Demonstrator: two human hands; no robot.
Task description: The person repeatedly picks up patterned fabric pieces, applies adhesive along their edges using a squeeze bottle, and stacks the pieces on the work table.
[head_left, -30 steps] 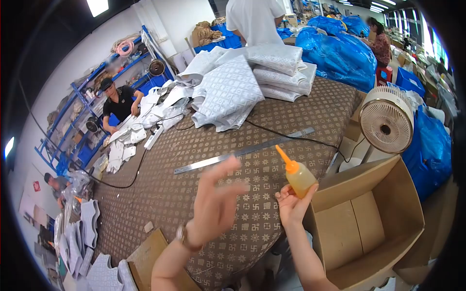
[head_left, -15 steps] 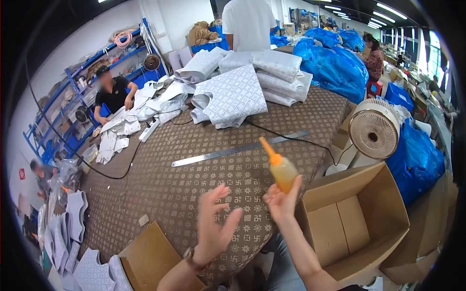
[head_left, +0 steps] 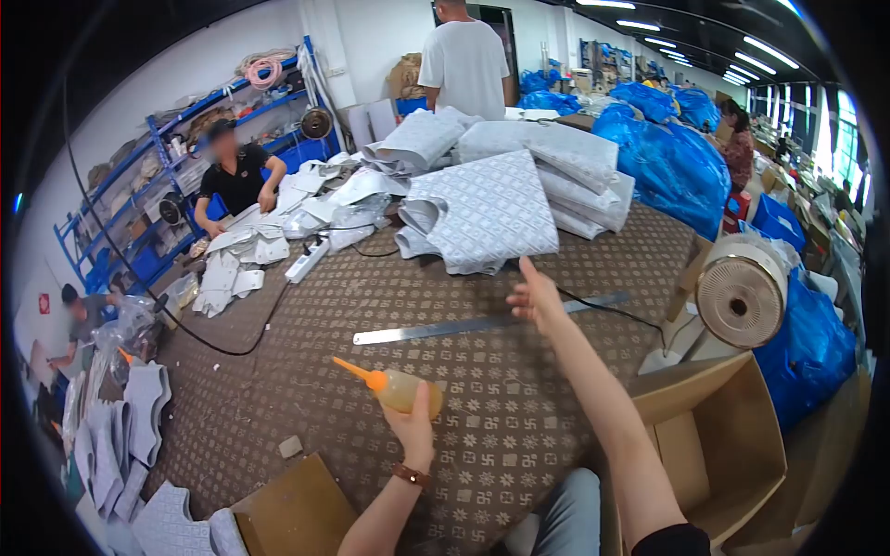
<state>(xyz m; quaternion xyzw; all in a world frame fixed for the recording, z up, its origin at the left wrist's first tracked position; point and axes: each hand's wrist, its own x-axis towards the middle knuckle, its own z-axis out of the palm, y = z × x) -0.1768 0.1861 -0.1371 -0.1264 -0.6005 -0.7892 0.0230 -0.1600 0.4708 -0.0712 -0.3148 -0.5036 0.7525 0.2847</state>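
My left hand (head_left: 414,431) is wrapped round a squeeze bottle (head_left: 408,391) with an orange cap and a long orange nozzle pointing up and left. The bottle is partly filled with yellowish liquid. Farther forward, my right hand (head_left: 540,301) is stretched out with its fingers apart and nothing in them. It is nearest the lower edge of a folded, grey-white patterned fabric piece (head_left: 487,208); whether it touches the fabric I cannot tell. A steel ruler (head_left: 426,330) lies on the patterned tablecloth (head_left: 306,389), running behind my right hand.
An open cardboard box (head_left: 681,454) stands at right, below a fan (head_left: 740,295). Blue plastic bags (head_left: 663,171) lie behind. A power strip (head_left: 308,259) and black cable cross the table. A seated person (head_left: 236,181) handles white pieces at left; another person (head_left: 464,65) stands behind.
The squeeze bottle has passed from my right hand to my left hand and tilted leftward. My right hand has moved forward to the fabric pile. The view has shifted a little.
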